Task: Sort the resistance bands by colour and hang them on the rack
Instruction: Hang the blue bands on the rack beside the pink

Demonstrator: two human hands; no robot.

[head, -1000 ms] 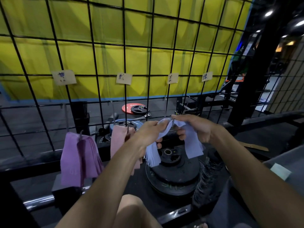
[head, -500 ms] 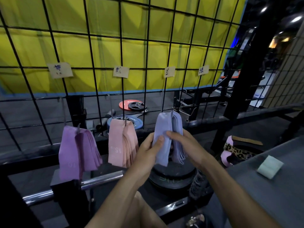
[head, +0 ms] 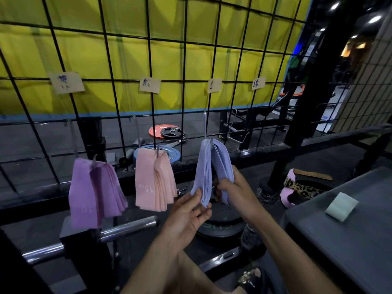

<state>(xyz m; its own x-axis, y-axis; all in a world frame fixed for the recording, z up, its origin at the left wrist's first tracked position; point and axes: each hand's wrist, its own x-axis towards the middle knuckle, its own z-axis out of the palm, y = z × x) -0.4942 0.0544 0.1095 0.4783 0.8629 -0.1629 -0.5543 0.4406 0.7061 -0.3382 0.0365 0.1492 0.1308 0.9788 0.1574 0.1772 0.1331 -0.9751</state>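
Hands met at the centre of the head view, both on the blue bands (head: 210, 166) that hung from a hook on the black wire rack (head: 148, 60). The left hand (head: 186, 215) pinched the lower left corner of the bundle between thumb and fingers. The right hand (head: 233, 192) was closed around the right half of the same bundle near its lower end. To the left of these, the pink bands (head: 152, 183) hung from their own hook, and farther left the purple bands (head: 93, 192) hung from another. Four paper labels were clipped to the rack above, in the upper half of the frame. At the right edge, a single folded green band (head: 342, 206) lay on the grey table (head: 339, 251), well apart from the rack.
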